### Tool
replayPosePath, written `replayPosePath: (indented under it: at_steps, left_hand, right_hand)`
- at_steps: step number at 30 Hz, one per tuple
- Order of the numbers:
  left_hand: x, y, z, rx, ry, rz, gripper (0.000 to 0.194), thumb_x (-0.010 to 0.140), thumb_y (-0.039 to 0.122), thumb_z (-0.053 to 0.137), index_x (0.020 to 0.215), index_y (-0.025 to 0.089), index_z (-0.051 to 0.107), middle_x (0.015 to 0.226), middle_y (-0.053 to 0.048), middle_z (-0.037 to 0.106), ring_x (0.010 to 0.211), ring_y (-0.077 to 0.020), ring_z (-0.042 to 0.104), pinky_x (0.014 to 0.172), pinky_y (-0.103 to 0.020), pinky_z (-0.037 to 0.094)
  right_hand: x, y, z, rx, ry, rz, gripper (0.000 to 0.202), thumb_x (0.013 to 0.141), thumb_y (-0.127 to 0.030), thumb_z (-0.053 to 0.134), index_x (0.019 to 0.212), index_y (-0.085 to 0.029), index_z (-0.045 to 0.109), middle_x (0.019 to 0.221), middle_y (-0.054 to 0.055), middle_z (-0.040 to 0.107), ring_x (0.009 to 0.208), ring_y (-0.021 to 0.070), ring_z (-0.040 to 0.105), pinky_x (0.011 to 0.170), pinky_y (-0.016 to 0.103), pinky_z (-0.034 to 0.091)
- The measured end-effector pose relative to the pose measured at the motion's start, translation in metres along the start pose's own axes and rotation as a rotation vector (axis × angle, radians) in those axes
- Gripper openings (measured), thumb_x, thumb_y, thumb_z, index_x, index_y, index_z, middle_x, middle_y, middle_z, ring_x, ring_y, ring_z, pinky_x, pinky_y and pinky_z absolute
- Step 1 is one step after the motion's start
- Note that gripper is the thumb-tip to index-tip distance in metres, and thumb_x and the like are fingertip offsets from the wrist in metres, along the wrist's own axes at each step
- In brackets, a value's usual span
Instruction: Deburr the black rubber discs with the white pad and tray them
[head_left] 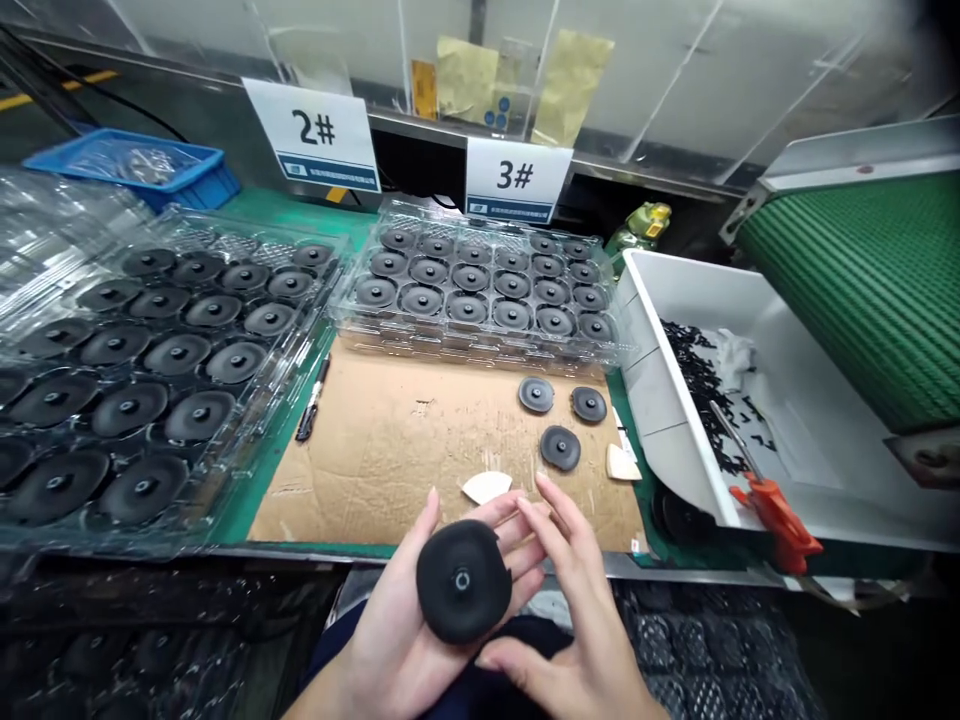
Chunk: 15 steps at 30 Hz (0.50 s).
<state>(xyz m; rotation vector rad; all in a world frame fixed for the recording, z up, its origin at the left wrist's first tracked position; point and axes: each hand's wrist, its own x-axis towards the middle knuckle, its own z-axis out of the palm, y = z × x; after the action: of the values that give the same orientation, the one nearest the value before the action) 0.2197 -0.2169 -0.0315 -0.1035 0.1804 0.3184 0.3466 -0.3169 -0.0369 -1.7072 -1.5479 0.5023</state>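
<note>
A black round plastic disc with a small hub at its centre rests on the palm and fingers of my left hand, its hub side facing up. Beside it my right hand is open, fingers stretched toward the left fingertips and thumb just right of the disc. Nothing shows in the right hand. Past my fingertips, on a cardboard sheet, lie three similar black discs. A white wedge-shaped piece lies just beyond my left fingers, and another cream wedge is near the cardboard's right edge.
Clear plastic trays of black discs stand at the back, with more trays at left. To the right are a white bin with small black parts, an orange-handled tool on its rim, and a green conveyor belt. A marker lies left.
</note>
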Motion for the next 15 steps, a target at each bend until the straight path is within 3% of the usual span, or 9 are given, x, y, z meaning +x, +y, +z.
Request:
replayPosePath:
  at_steps: [4, 15]
  left_hand:
    - [-0.008, 0.004, 0.001, -0.025, -0.008, 0.027, 0.065, 0.094, 0.046, 0.009, 0.133, 0.003, 0.038, 0.136, -0.019, 0.042, 0.130, -0.0289, 0.029, 0.110, -0.038, 0.019]
    - [-0.028, 0.016, -0.011, -0.064, 0.123, 0.056, 0.057, 0.096, 0.040, 0.019, 0.131, 0.001, 0.040, 0.133, -0.020, 0.045, 0.128, -0.0282, 0.034, 0.110, -0.039, 0.023]
  right_hand:
    - [0.005, -0.005, 0.011, 0.006, -0.036, -0.016, 0.072, 0.083, -0.057, 0.053, 0.141, -0.024, 0.023, 0.145, 0.011, 0.013, 0.131, 0.0338, 0.022, 0.103, 0.050, 0.032]
    - [0.009, -0.016, 0.030, 0.053, -0.173, 0.024, 0.062, 0.087, -0.052, 0.051, 0.139, -0.028, 0.028, 0.147, 0.007, 0.002, 0.133, 0.0326, 0.015, 0.106, 0.049, 0.026]
